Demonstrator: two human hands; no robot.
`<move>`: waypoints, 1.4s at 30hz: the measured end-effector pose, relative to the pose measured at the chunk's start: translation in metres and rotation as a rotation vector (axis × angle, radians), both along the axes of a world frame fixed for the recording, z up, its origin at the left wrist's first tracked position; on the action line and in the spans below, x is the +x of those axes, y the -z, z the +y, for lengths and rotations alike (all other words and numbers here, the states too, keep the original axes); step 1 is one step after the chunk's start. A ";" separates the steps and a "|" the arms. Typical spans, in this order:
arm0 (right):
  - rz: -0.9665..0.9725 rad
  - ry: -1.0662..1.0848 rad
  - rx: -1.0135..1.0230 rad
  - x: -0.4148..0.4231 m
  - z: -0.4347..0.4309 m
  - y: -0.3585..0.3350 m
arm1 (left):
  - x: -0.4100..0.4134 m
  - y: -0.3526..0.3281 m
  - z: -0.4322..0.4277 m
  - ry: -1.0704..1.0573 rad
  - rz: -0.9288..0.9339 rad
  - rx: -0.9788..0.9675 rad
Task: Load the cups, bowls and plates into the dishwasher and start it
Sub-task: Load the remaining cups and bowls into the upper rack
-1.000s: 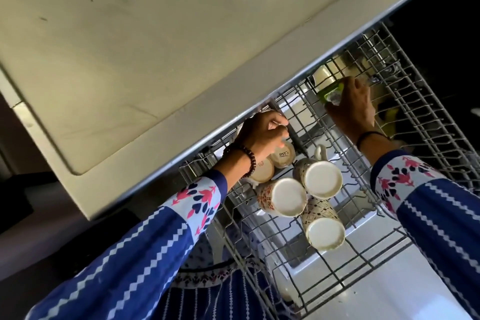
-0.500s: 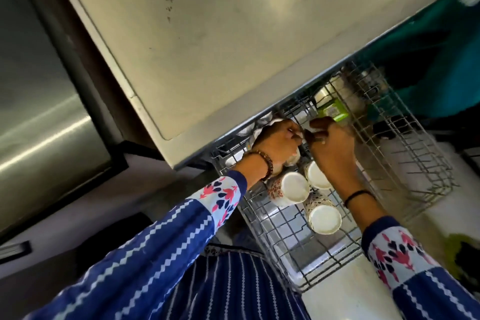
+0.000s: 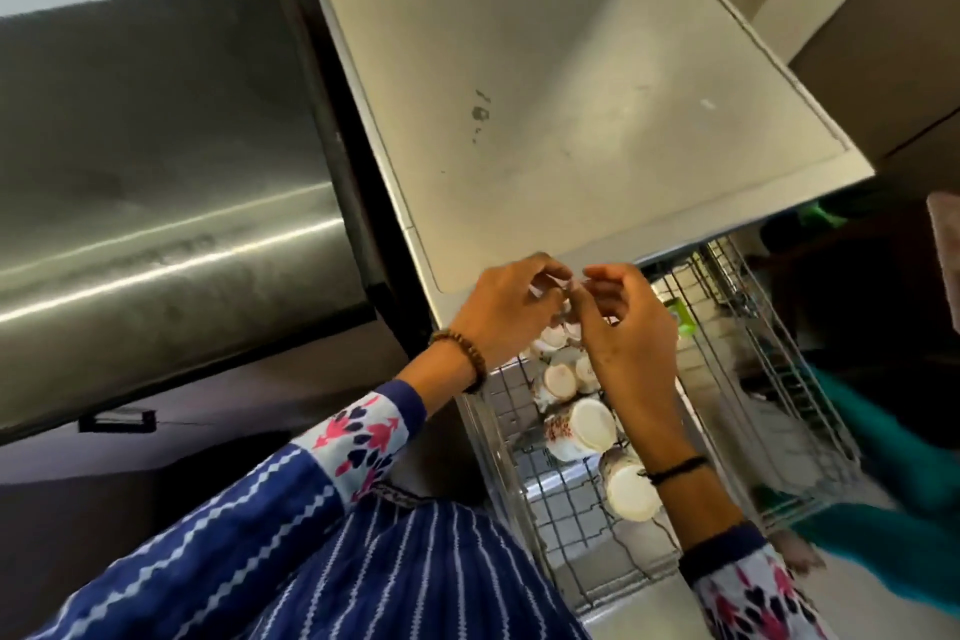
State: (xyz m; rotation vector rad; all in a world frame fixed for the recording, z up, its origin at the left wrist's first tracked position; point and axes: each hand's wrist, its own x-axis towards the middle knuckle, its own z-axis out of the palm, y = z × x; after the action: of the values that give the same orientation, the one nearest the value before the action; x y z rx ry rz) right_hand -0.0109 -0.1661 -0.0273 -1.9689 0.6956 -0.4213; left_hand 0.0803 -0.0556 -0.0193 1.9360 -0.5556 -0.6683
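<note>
My left hand [image 3: 501, 314] and my right hand [image 3: 631, 333] meet fingertip to fingertip above the back of the pulled-out wire rack [image 3: 769, 405]. Between them they pinch a small pale item [image 3: 569, 283]; it is too blurred to tell what it is. Below the hands, several patterned cups lie in the rack with their pale bases showing: one in the middle [image 3: 579, 426], one nearer me [image 3: 631, 491], and smaller ones further back [image 3: 558, 377]. My right forearm hides part of the cups.
The dishwasher's flat grey top [image 3: 571, 120] overhangs the rack's back. A brushed steel surface [image 3: 156, 161] fills the left. A green item [image 3: 684, 320] sits in the rack behind my right hand. Teal fabric [image 3: 893, 457] lies at the right.
Both hands have lifted off the cups and come together above the rack's back. The view has swung upward and left, showing more of the dishwasher top and the steel surface.
</note>
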 end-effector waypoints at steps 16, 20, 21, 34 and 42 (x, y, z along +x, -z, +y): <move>-0.100 -0.536 -0.094 0.186 0.144 -0.054 | 0.123 -0.053 0.190 -0.478 -0.117 -0.170; -0.105 -0.604 -0.056 0.240 0.204 -0.057 | 0.163 -0.057 0.254 -0.546 -0.150 -0.146; -0.100 -0.625 -0.057 0.254 0.222 -0.058 | 0.173 -0.057 0.273 -0.571 -0.150 -0.151; 0.083 -0.824 0.283 0.431 0.425 -0.066 | 0.303 -0.016 0.492 -1.034 -0.092 -0.155; 0.183 -0.739 0.668 0.529 0.497 -0.042 | 0.384 0.012 0.545 -1.176 0.011 -0.328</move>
State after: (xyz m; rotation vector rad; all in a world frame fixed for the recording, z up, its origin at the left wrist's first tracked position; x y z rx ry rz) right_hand 0.5176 0.3311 0.0152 -1.4784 0.1362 0.4030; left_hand 0.4639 0.4894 -0.0318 1.5786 0.4784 0.1698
